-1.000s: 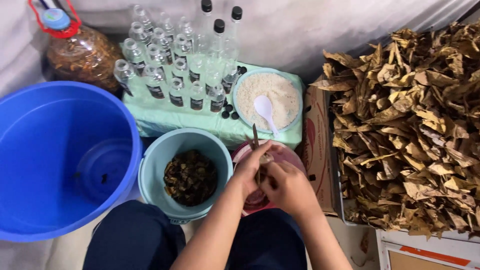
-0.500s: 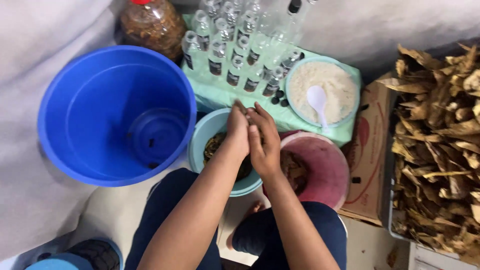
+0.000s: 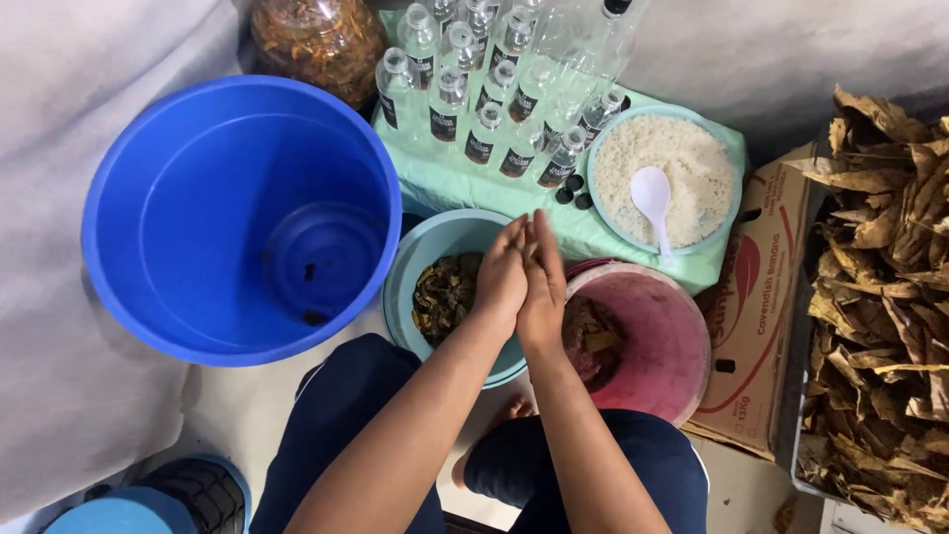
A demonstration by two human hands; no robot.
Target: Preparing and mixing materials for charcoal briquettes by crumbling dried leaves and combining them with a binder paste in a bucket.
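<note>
Both palms, left hand and right hand, are pressing flat together, fingers straight, over the teal bowl, so bits could be dropping beside it

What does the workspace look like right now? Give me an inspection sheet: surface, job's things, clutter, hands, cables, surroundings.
Surface: pale floor; a green cloth-covered stand behind the bowls.
Job's things: teal bowl holding dark leaf pieces; pink bowl holding a brown mass.
Clutter: large blue bucket, a few dark bits at its bottom; clear small bottles; loose black caps; bowl of white grains with a white spoon; jar of orange-brown material.
Hands: left hand and right hand pressed palm to palm over the two bowls; whether anything lies between them cannot be told.
Cables: nothing seen.
Surroundings: cardboard box; heap of dried brown leaves; white cloth backdrop.
</note>
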